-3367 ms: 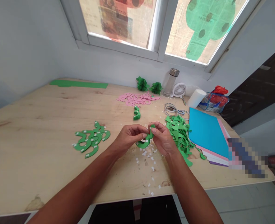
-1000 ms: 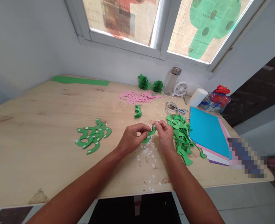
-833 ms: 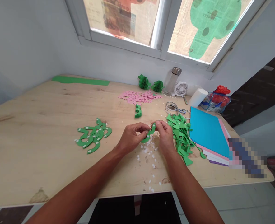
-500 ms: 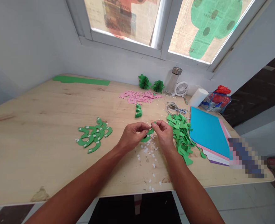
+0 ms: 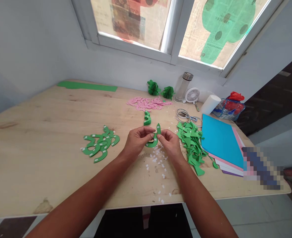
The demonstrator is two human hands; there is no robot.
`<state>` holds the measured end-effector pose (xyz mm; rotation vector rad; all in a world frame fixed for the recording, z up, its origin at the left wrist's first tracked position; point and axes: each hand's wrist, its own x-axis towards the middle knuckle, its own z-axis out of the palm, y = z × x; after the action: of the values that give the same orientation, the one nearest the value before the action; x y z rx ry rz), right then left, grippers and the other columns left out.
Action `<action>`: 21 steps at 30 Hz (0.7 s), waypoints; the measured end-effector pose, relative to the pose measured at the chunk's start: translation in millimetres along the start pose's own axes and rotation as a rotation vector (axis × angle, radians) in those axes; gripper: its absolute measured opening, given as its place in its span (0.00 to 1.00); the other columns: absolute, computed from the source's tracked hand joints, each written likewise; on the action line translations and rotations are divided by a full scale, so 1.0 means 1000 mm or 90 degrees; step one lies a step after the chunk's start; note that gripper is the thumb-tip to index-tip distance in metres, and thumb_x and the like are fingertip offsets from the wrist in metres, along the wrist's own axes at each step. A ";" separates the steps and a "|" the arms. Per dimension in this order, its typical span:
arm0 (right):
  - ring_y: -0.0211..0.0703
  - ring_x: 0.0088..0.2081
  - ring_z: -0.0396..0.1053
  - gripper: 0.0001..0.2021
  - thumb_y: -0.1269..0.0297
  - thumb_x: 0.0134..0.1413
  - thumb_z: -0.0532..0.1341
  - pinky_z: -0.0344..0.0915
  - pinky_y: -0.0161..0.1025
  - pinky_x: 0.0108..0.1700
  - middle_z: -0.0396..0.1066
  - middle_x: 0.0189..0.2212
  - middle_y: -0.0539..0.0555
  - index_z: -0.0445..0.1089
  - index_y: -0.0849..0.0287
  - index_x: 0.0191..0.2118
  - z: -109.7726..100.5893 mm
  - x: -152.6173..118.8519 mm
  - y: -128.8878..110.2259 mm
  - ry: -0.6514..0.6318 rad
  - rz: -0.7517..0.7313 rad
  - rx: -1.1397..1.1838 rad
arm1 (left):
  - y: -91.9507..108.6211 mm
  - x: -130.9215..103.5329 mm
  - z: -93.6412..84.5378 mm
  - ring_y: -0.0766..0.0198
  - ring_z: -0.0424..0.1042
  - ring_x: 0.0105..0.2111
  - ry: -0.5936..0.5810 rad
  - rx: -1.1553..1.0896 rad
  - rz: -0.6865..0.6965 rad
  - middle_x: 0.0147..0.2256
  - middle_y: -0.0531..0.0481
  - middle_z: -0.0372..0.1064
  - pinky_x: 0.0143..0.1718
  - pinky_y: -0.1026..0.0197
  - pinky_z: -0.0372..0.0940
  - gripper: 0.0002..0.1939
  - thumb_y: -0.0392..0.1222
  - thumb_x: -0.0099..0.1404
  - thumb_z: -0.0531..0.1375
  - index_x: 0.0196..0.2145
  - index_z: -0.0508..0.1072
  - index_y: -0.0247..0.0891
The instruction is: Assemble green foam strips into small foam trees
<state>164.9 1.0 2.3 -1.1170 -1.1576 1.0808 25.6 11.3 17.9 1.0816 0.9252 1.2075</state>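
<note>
A curved green paper piece (image 5: 153,143) with small white squares on it is held between both hands above the wooden table. My left hand (image 5: 137,140) pinches it from the left. From the right, my right hand (image 5: 170,142) pinches it near its upright pointed end. Small white paper bits (image 5: 158,155) are scattered under and in front of the hands. A stack of green pieces (image 5: 147,118) lies just beyond my left hand. Further left is a pile of curved green pieces (image 5: 100,143) with white squares. Green scraps (image 5: 192,142) are heaped right of my right hand.
Pink cutouts (image 5: 148,103) and two green folded paper shapes (image 5: 153,88) lie at the back. Rightward are a bottle (image 5: 184,86), a white fan (image 5: 192,95), tape rings (image 5: 183,115), a white roll (image 5: 210,104), a basket (image 5: 229,108) and blue sheets (image 5: 220,138).
Both hands have shifted slightly left. The green piece has turned, and its pointed end with a white square now shows upright between the fingers.
</note>
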 end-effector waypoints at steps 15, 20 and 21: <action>0.36 0.24 0.63 0.10 0.59 0.37 0.67 0.58 0.34 0.31 0.68 0.21 0.46 0.69 0.59 0.24 0.000 -0.001 -0.009 0.027 0.049 0.062 | 0.004 0.002 -0.005 0.63 0.72 0.27 -0.070 -0.086 -0.078 0.25 0.47 0.73 0.34 0.58 0.69 0.14 0.43 0.49 0.67 0.34 0.78 0.34; 0.36 0.25 0.65 0.09 0.60 0.38 0.67 0.59 0.35 0.32 0.69 0.21 0.46 0.70 0.59 0.25 -0.001 -0.002 -0.010 0.005 0.062 0.083 | 0.004 0.003 -0.007 0.64 0.72 0.26 -0.086 -0.052 -0.059 0.28 0.48 0.74 0.35 0.59 0.69 0.14 0.42 0.50 0.67 0.35 0.78 0.36; 0.36 0.25 0.65 0.09 0.60 0.38 0.67 0.59 0.35 0.31 0.69 0.21 0.46 0.70 0.59 0.25 -0.001 -0.002 -0.009 0.003 0.063 0.085 | 0.004 0.003 -0.007 0.65 0.71 0.26 -0.091 -0.037 -0.053 0.28 0.48 0.74 0.35 0.59 0.69 0.13 0.43 0.50 0.67 0.35 0.78 0.36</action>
<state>166.7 -2.1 11.3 -1.0793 -1.0202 1.2134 18.7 15.3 20.0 1.0585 0.8113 1.0688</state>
